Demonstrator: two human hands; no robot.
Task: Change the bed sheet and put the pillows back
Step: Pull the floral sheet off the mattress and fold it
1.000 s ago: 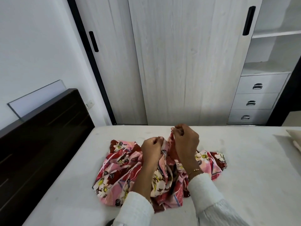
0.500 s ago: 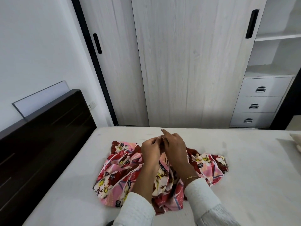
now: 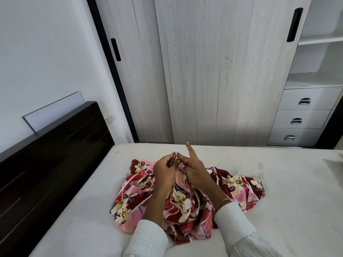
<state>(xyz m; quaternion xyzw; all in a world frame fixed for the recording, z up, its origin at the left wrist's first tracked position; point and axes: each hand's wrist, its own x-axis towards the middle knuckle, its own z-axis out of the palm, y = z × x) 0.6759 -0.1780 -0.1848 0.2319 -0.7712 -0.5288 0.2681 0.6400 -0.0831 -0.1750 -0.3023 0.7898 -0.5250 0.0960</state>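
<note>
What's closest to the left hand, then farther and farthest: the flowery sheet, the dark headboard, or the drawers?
1. Flowery sheet, pinched by the left hand, on the mattress.
2. Dark headboard, off to the left.
3. Drawers, far right by the wardrobe.

The right hand (image 3: 193,169) has been opened above the sheet (image 3: 133,199); its forefinger is now pointed up. The sheet edge is now pinched higher by the left hand (image 3: 164,169).
</note>
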